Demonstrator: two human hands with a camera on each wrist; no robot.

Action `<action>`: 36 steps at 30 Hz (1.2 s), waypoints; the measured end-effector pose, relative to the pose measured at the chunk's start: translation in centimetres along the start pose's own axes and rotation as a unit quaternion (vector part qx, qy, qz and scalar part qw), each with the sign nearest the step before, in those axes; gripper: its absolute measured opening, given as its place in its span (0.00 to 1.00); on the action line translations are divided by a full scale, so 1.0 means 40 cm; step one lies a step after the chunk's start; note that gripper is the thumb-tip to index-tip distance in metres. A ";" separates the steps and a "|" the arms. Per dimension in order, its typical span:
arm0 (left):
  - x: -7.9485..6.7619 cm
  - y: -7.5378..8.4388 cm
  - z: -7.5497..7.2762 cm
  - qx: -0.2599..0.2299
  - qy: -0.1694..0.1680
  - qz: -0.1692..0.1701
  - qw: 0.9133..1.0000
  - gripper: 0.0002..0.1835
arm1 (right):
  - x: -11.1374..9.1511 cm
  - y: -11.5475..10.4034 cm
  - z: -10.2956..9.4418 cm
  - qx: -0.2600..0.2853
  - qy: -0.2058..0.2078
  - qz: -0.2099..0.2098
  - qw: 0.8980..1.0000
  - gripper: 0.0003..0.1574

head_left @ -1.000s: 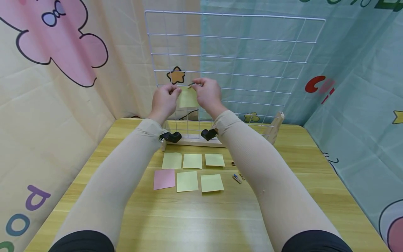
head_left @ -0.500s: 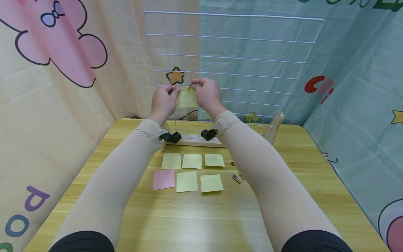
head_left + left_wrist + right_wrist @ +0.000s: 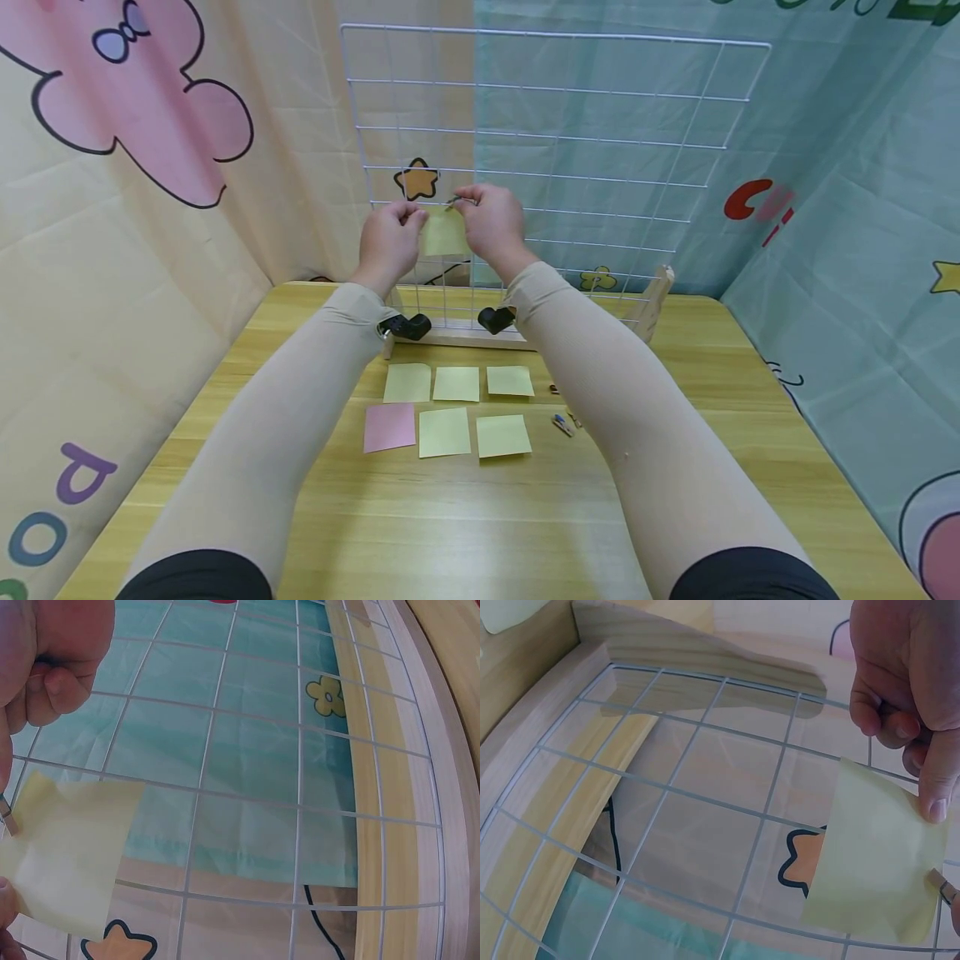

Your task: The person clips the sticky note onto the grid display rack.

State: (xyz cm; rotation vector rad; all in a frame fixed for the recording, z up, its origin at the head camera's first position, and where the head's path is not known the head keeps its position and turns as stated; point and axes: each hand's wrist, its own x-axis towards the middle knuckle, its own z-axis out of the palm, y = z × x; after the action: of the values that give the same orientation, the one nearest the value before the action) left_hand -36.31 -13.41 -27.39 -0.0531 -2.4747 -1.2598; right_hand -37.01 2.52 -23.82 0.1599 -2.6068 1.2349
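Observation:
A yellow sticky note [image 3: 446, 233] is held up against the white wire grid [image 3: 600, 177]. My left hand [image 3: 392, 242] pinches the note's upper left corner; in the right wrist view its thumb presses on the note [image 3: 877, 862]. My right hand [image 3: 495, 223] pinches a small wooden clothespin [image 3: 454, 201] at the note's upper edge. The clothespin's tip [image 3: 936, 879] lies over the paper in the right wrist view. From the left wrist view, the clothespin [image 3: 7, 817] and note [image 3: 67, 855] show at the left, overlapping the grid wires.
On the wooden table [image 3: 465, 525] lie several yellow sticky notes [image 3: 445, 432] and a pink one [image 3: 389, 427] in two rows. Small clothespins [image 3: 562, 425] lie right of them, partly behind my right forearm. A wooden foot [image 3: 655, 304] supports the grid; printed curtains stand behind.
Both hands, the note and the clothespin keep nearly the same position on the grid. The whole head view shifts very slightly to the left.

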 end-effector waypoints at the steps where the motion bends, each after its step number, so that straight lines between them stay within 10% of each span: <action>1: 0.000 0.001 0.000 0.000 0.000 -0.001 1.000 0.17 | 0.000 0.000 0.000 0.000 -0.001 0.001 1.000 0.17; 36: -0.006 0.003 -0.005 -0.015 -0.005 -0.014 1.000 0.18 | -0.018 0.026 0.005 0.029 -0.051 -0.050 0.997 0.30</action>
State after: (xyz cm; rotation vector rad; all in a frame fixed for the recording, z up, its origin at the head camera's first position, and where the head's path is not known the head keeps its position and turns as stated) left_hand -35.98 -13.49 -27.28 -0.0313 -2.4729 -1.3114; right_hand -36.56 2.99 -24.91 0.3683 -2.6133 1.3007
